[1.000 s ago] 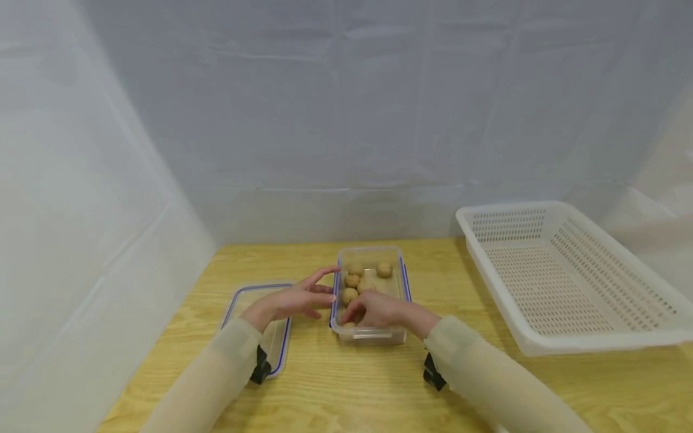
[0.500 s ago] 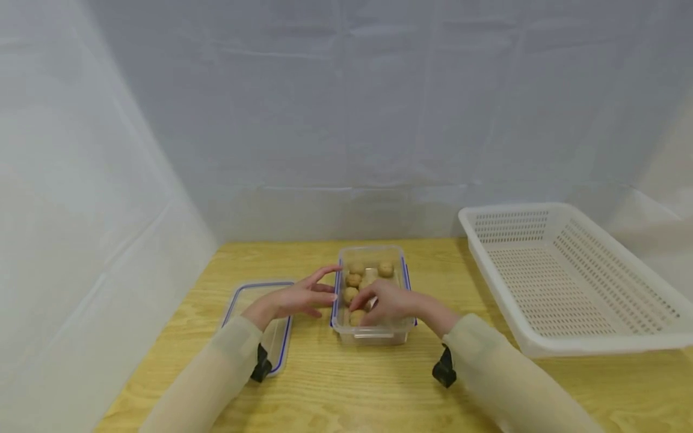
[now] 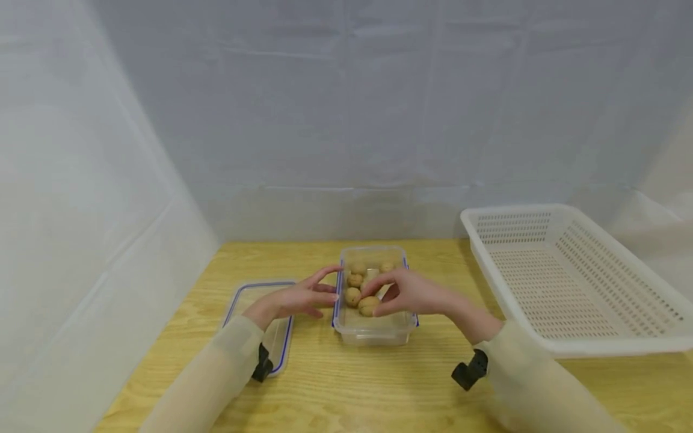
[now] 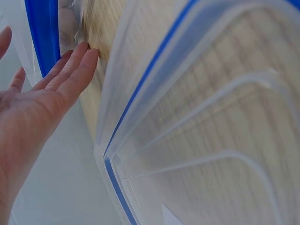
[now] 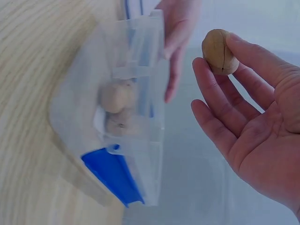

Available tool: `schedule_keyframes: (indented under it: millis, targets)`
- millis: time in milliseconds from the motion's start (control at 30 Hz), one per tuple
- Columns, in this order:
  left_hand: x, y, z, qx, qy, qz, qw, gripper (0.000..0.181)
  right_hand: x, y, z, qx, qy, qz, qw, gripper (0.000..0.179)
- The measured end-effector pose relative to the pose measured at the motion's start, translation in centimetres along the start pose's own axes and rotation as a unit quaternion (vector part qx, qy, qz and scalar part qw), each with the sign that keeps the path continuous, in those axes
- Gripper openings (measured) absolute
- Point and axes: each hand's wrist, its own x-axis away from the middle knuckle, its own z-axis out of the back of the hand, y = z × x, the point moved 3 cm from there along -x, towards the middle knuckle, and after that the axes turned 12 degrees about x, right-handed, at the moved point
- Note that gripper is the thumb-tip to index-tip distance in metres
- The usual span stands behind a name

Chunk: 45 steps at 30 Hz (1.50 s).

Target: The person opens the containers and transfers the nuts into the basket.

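Observation:
Between thumb and fingertips my right hand pinches a walnut, held above the rim of a clear plastic container with blue side clips. Several more walnuts lie inside that container, mostly along its left side, and one sits at the far right corner, partly behind my hand. My left hand has its fingers extended, with the fingertips at the container's left side. In the left wrist view the left hand's fingers reach beside the blue clip.
A clear lid with a blue seal lies on the wooden table, under my left forearm. To the right stands a large white slotted basket. White sheeting hangs behind and at the sides.
My right hand has lifted a walnut from the near end of the container and moved up and to the right. The left hand has stayed in place.

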Motion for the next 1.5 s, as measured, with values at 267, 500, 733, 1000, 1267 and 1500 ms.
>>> schedule_keyframes:
  millis: [267, 500, 733, 1000, 1267, 1500]
  targets:
    - [0.0, 0.1, -0.1, -0.001, 0.002, 0.001, 1.0000, 0.073, 2.9, -1.3, 2.4, 0.018, 0.034, -0.002, 0.9993, 0.034]
    - [-0.1, 0.1, -0.1, -0.001, 0.000, 0.002, 1.0000, 0.074, 5.2, -1.7, 4.2, 0.039, 0.059, -0.017, 0.9973, 0.032]
    - [-0.2, 0.0, -0.1, 0.002, -0.001, 0.002, 1.0000, 0.074, 7.8, -0.8, 6.6, 0.055, 0.092, -0.043, 0.9933, 0.035]
    - [-0.2, -0.2, -0.2, 0.004, 0.005, 0.003, 1.0000, 0.071, 11.1, 1.3, 8.8, 0.067, 0.124, -0.064, 0.9879, 0.037]
    - [-0.2, -0.2, -0.2, 0.006, 0.011, 0.004, 0.9999, 0.071, 13.7, 3.7, 10.8, 0.097, 0.161, -0.107, 0.9763, 0.037]
    - [-0.2, 0.0, -0.5, 0.008, 0.013, 0.003, 0.9999, 0.071, 16.3, 6.7, 12.1, 0.097, 0.201, -0.109, 0.9686, 0.033]
